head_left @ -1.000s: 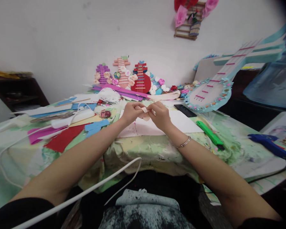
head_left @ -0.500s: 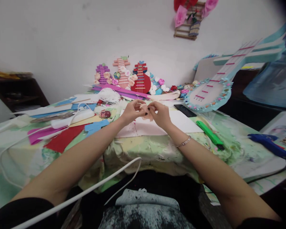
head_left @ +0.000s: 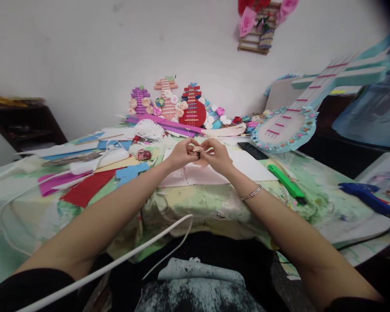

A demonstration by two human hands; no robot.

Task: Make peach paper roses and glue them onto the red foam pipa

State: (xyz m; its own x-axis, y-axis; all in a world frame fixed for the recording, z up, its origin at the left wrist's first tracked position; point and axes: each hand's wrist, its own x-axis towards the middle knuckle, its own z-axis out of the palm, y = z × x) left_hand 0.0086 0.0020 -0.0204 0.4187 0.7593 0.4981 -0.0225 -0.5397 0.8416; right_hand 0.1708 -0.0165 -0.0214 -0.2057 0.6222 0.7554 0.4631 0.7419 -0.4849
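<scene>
A small pale peach piece [head_left: 201, 162], thin and petal-like, is held between both hands above a white sheet [head_left: 250, 169]. My left hand [head_left: 181, 156] is closed on its left side, thumb and fingers pinching it. From the right, my right hand [head_left: 218, 158] pinches the same piece, the thumbs meeting in the middle. The fingers cover much of the piece, so its full shape is hidden. Reddish marks show on the sheet beside my left hand.
Right of the sheet lie a green utility knife [head_left: 286, 181], a black phone [head_left: 252, 151] and a blue glue gun [head_left: 370, 197]. A decorated lute-shaped craft [head_left: 282, 123] leans at right. Coloured scraps [head_left: 89, 188] and a white cable [head_left: 117, 261] are to the left and front.
My right-hand fingers have closed inward, and the thumbs have come together over the peach piece. Less of the piece shows now. The arms stay nearly in place.
</scene>
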